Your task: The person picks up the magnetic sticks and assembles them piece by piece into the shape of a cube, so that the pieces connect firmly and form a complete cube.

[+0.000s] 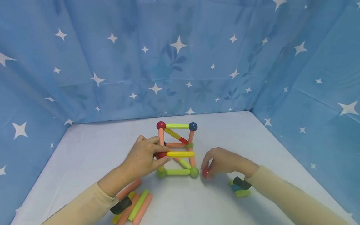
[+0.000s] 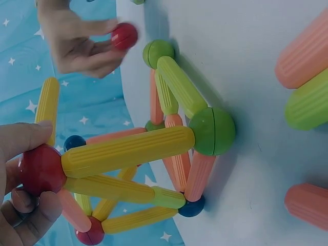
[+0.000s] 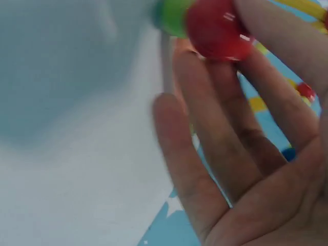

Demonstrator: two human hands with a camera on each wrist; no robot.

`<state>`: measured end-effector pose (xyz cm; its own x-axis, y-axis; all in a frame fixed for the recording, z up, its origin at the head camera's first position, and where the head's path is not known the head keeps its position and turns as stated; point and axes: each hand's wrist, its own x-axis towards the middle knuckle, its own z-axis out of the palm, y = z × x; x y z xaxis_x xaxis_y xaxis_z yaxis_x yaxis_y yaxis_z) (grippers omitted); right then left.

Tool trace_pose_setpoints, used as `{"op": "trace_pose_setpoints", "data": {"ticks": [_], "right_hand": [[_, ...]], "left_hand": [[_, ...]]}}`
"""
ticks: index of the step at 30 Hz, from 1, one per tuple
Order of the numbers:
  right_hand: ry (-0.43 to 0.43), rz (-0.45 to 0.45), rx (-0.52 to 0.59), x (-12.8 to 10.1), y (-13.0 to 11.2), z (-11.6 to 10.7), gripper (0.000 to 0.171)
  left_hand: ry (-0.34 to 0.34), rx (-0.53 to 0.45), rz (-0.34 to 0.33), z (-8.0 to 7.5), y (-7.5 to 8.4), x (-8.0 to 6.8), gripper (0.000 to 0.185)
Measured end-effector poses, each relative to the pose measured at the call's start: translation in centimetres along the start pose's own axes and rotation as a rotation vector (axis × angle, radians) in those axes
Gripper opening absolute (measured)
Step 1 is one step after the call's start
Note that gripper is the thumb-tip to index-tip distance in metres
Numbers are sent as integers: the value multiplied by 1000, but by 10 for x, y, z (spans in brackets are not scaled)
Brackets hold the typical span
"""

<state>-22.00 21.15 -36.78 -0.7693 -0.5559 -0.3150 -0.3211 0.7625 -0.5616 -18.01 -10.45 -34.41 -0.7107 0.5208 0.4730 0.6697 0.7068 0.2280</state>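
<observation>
A: What are the fingers doing?

B: The right hand (image 1: 223,162) pinches a loose red ball (image 1: 205,172) between its fingertips (image 3: 266,31), low on the table (image 1: 92,150), just to the right of the frame of sticks and balls (image 1: 177,150). The left hand (image 1: 143,157) has thumb and fingers curled round the red corner ball (image 2: 42,169) on the frame's near left side, with a yellow stick (image 2: 128,151) running off that ball toward the frame's right edge

A: And the loose ball against the frame?

B: Near the green ball (image 1: 194,172) at the frame's bottom right corner, close beside it; I cannot tell whether they touch

A: How would these pieces handle?

B: I'd judge them light, hard plastic. The ball looks smooth and glossy, so likely slippery; a fingertip pinch across its middle suits it. The sticks are ribbed along their length, which gives grip. The frame looks only loosely joined at its balls, so it would probably skew or come apart under a sideways push; holding it at a corner ball, as the left hand does, seems safest

A: Anything beyond the frame?

B: Spare sticks (image 1: 135,204) lie left of the frame by the left forearm, a small heap of pieces (image 1: 240,189) lies right of it under the right wrist, and a blue starred cloth (image 1: 180,56) hangs behind it
</observation>
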Motion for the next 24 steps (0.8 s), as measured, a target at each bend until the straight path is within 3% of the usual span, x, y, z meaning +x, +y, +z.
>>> {"op": "trace_pose_setpoints", "data": {"ticks": [6,10,24], "right_hand": [[36,-183,235,-3,1,-16,31],[70,-250,359,-4,-1,-18,34],[127,-216,527,-8,-3,-18,38]], "left_hand": [[2,15,5,2,0,0,29],[7,17,4,2,-1,0,28],[25,11,18,5,-1,0,26]]}}
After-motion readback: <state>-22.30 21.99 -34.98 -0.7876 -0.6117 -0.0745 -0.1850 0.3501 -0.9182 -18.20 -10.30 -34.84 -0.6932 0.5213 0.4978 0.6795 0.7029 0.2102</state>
